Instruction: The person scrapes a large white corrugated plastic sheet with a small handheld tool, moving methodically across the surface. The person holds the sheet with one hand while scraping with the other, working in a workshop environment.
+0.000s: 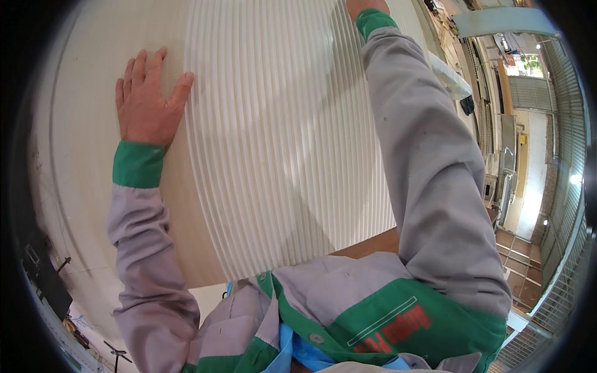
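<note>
My left hand [149, 99] lies flat on a smooth pale board [199, 242], fingers spread and holding nothing. Its thumb tip reaches the left edge of a white ribbed panel [267, 124], whose long parallel ridges run away from me. My right arm stretches forward across the right part of that panel. Only the back of my right hand [368, 7] and the wrist show at the top edge of the view; its fingers are out of the picture, so what they touch is hidden. Shadows of my arms and body fall over the ridges.
A brown strip [367, 244] shows at the panel's near edge, close to my body. Right of the panel are a whitish rounded length [451, 78], a pale blue beam [507, 23] and racked long strips [484, 93]. A dark object [46, 280] stands at the lower left.
</note>
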{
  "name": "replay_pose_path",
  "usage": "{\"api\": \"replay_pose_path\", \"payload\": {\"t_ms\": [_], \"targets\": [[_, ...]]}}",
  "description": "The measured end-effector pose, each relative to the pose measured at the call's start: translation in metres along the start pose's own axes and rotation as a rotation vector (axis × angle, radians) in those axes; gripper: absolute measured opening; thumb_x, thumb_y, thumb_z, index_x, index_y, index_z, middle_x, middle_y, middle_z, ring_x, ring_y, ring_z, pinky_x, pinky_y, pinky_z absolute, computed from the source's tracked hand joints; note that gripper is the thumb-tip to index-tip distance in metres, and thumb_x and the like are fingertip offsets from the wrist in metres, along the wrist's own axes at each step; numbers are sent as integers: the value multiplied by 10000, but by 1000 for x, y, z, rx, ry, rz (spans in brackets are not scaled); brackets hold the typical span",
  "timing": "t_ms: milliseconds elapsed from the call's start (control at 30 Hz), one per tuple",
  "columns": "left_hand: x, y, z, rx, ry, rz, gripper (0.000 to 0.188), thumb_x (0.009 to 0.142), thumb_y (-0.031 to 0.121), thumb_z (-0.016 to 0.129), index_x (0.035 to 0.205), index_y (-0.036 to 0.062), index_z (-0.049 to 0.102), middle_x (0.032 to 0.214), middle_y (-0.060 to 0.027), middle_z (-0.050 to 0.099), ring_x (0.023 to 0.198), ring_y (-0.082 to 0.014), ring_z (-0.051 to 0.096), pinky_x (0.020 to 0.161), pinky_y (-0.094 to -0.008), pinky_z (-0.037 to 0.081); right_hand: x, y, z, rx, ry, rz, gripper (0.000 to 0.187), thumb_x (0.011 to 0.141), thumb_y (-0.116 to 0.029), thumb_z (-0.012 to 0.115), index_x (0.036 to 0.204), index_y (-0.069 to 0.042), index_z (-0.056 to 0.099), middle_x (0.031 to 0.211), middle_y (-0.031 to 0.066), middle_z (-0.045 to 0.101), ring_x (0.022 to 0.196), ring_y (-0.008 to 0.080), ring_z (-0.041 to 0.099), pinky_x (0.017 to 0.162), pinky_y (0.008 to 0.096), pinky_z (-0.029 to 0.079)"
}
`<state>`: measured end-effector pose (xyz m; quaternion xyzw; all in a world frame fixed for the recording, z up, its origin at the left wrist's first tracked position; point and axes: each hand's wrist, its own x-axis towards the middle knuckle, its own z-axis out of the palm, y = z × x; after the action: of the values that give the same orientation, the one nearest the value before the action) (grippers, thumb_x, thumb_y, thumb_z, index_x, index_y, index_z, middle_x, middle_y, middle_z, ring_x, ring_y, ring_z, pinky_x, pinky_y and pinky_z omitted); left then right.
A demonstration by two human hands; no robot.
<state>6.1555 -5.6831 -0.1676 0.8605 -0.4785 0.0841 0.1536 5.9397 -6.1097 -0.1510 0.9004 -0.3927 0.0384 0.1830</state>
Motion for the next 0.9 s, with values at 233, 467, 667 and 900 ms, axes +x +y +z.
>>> {"api": "replay_pose_path", "payload": {"t_ms": [233, 467, 667, 900], "targets": [[3, -1, 2, 25, -17, 14, 755, 976, 607, 559, 1548, 126, 450, 1642, -192, 345, 1552, -331, 259, 1270, -509, 146, -356, -43, -116, 504, -58, 350, 282, 1054, -277, 572, 934, -45, 679, 787, 187, 639, 679, 332, 635, 615, 451, 503], [3, 2, 2, -5, -32, -2, 747, 978, 587, 560, 1556, 131, 435, 1638, -194, 351, 1552, -351, 253, 1267, -529, 137, -499, -63, -170, 529, -123, 428, 114, 993, -122, 643, 998, -19, 692, 789, 170, 634, 653, 343, 612, 594, 442, 495], [1, 0, 0, 5, -1, 12, 710, 976, 547, 591, 1539, 134, 463, 1619, -201, 380, 1539, -358, 280, 1260, -534, 162, -144, -24, -55, 299, -31, 314, 454, 1040, -440, 459, 923, -45, 650, 938, 214, 716, 865, 446, 681, 785, 584, 516], [2, -2, 1, 54, 29, 74, 710, 984, 597, 552, 1533, 153, 478, 1618, -192, 387, 1535, -346, 294, 1258, -516, 182, -44, -4, -26, 334, -23, 266, 424, 1040, -376, 456, 1207, -37, 648, 1196, 251, 696, 1144, 439, 636, 1009, 527, 492]]}}
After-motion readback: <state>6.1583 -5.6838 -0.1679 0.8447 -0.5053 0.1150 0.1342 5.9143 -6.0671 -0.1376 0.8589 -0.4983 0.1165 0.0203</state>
